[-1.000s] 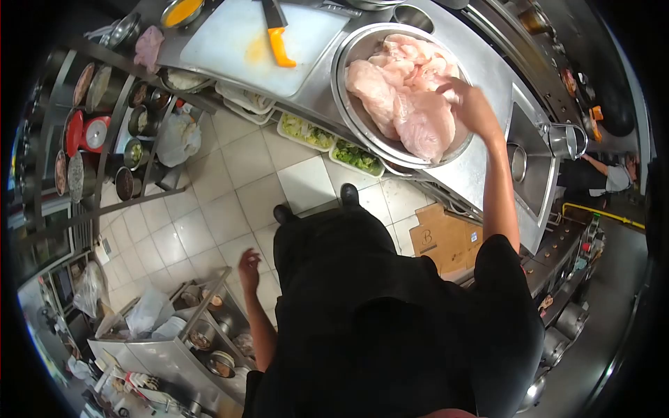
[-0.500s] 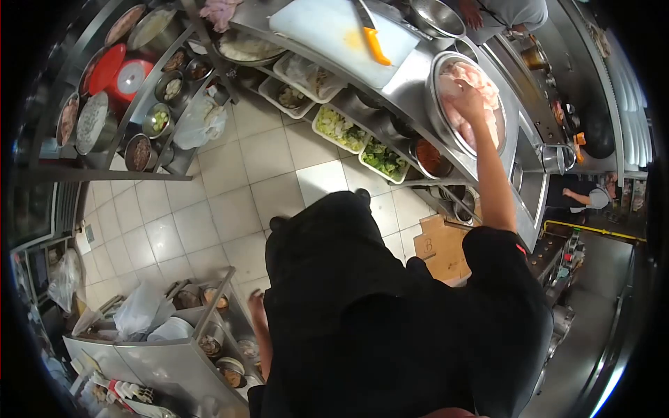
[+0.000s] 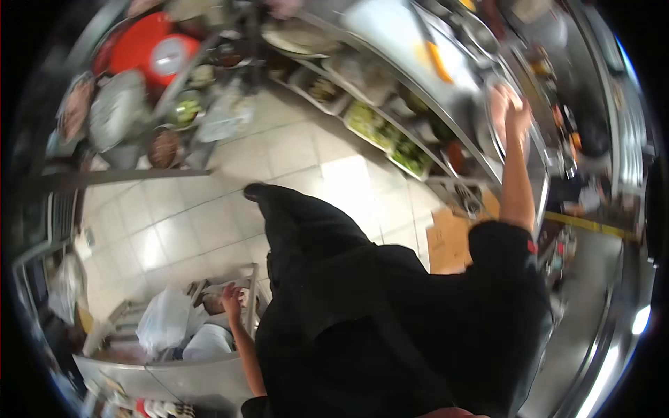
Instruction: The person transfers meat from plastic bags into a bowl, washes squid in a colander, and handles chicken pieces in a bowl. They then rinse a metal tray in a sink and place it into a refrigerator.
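Note:
My right hand [image 3: 516,122] is at the metal bowl [image 3: 491,134] of pale pink raw meat [image 3: 498,111] on the steel counter. Its fingers look curled, with a pale patch at their tips; blur hides what they hold. My left hand [image 3: 233,299] hangs out to my left with its fingers apart and nothing in them, above a low steel unit. On a white cutting board [image 3: 383,28] left of the bowl lies a knife with an orange handle [image 3: 439,61].
Trays of chopped greens [image 3: 410,157] and other vegetables sit under the counter. A rack at upper left holds bowls and a red container [image 3: 143,52]. White plastic bags [image 3: 164,320] lie on the low unit. Cardboard [image 3: 447,240] stands beside my body; tiled floor [image 3: 279,160] lies ahead.
The view has turned, so the counter and bowl appear farther right. My body and feet have shifted. My left hand has swung outward over the low unit; my right hand is still at the bowl.

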Motion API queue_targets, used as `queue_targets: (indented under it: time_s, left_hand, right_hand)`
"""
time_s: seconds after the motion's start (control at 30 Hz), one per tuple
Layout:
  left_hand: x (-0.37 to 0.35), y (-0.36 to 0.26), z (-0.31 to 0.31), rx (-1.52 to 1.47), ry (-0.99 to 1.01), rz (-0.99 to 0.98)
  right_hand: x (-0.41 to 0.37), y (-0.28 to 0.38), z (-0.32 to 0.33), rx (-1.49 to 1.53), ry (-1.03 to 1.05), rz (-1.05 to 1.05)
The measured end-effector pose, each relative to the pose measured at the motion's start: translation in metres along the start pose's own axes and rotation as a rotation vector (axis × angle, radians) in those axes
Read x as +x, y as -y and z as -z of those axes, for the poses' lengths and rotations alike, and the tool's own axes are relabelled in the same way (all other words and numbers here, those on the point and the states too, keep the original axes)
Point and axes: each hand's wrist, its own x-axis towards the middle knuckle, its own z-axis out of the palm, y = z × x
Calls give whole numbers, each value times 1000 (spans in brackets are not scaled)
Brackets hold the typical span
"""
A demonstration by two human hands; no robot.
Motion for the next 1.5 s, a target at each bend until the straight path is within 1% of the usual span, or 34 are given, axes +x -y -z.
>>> queue_targets:
  time_s: [0.03, 0.07, 0.1, 0.13, 0.17, 0.2, 0.23, 0.27, 0.3, 0.33, 0.4, 0.43, 0.5, 0.57, 0.6, 0.63, 0.7, 0.77, 0.8, 0.93, 1.0, 1.03, 1.1, 1.17, 1.2, 1.23, 1.27, 1.3, 1.33, 1.37, 1.4, 1.43, 1.47, 1.5]
  left_hand:
    - [7, 7, 12, 53, -27, -50]
    - [15, 15, 19, -66, -89, -31]
    - [18, 19, 29, -79, -150, -111]
    - [3, -11, 33, -130, -214, -144]
    - [2, -28, 47, 38, -276, -146]
    - [-15, -65, 55, -165, -364, -154]
    - [-19, -89, 71, -85, -416, -74]
    - [-12, -107, 89, -140, -514, -181]
    - [-12, -116, 105, -173, -591, -285]
    - [-18, -129, 127, -235, -692, -280]
    - [-31, -160, 177, -264, -817, -382]
    - [-31, -164, 199, -292, -861, -389]
    - [-28, -174, 243, -547, -940, -417]
    - [0, -157, 286, -619, -992, -444]
    - [16, -149, 308, -730, -976, -451]
    - [20, -151, 343, -841, -955, -459]
    - [25, -157, 410, -837, -929, -451]
    - [27, -170, 492, -659, -868, -496]
    - [23, -179, 536, -550, -888, -482]
    - [34, -200, 708, -436, -896, -530]
    - [52, -205, 781, -396, -901, -559]
    - [63, -202, 809, -390, -893, -554]
    - [88, -193, 867, -348, -929, -522]
    - [115, -174, 911, -305, -973, -490]
    - [117, -168, 927, -393, -944, -402]
    - [113, -160, 940, -476, -906, -304]
    - [119, -148, 958, -429, -943, -347]
    - [113, -146, 981, -441, -937, -331]
    - [104, -145, 1002, -504, -979, -319]
    - [97, -144, 1020, -570, -1017, -308]
    - [91, -140, 1041, -641, -1097, -302]
    - [86, -135, 1065, -719, -1136, -318]
    - [91, -118, 1085, -795, -1198, -327]
    - [98, -102, 1104, -869, -1259, -336]
  right_hand:
    - [-32, 29, -20, -10, 17, 189]
    - [-65, 59, -34, -17, 33, 386]
    - [-99, 88, -47, -21, 47, 576]
    - [-146, 189, -15, 298, 137, 653]
    - [-184, 255, -16, 210, 906, 467]
    - [-258, 269, -87, -10, 734, 844]
    - [-305, 362, -32, 210, 422, 1061]
    - [-345, 388, -67, 198, 715, 1240]
    - [-385, 415, -102, 192, 1060, 1359]
    - [-409, 457, -100, 230, 1303, 1345]
    - [-457, 541, -84, 352, 1573, 1283]
    - [-475, 583, -79, 400, 1656, 1248]
    - [-501, 673, -61, 467, 1777, 1166]
    - [-526, 755, -41, 522, 1858, 1060]
    - [-537, 789, -25, 545, 1889, 995]
    - [-547, 821, -12, 557, 1916, 932]
    - [-566, 877, 14, 579, 1957, 824]
    - [-581, 928, 33, 585, 1996, 734]
    - [-589, 952, 43, 588, 2011, 695]
    - [-632, 1061, 76, 619, 2077, 585]
    - [-658, 1132, 89, 645, 2103, 613]
    - [-673, 1172, 93, 649, 2083, 709]
    - [-702, 1274, 116, 703, 1773, 1232]
    - [-735, 1386, 162, 800, 1603, 1454]
    - [-756, 1442, 181, 788, 1618, 1462]
    - [-782, 1497, 202, 864, 1464, 1583]
    - [-811, 1557, 232, 942, 1293, 1699]
    - [-828, 1611, 293, 934, 1184, 1809]
    - [-852, 1665, 336, 1093, 1159, 1894]
    - [-877, 1717, 378, 1154, 1136, 1975]
    - [-894, 1760, 442, 1170, 1351, 1938]
    - [-912, 1804, 493, 1241, 1309, 2034]
    - [-932, 1841, 543, 1200, 1405, 1975]
    - [-952, 1881, 586, 1257, 1383, 2022]
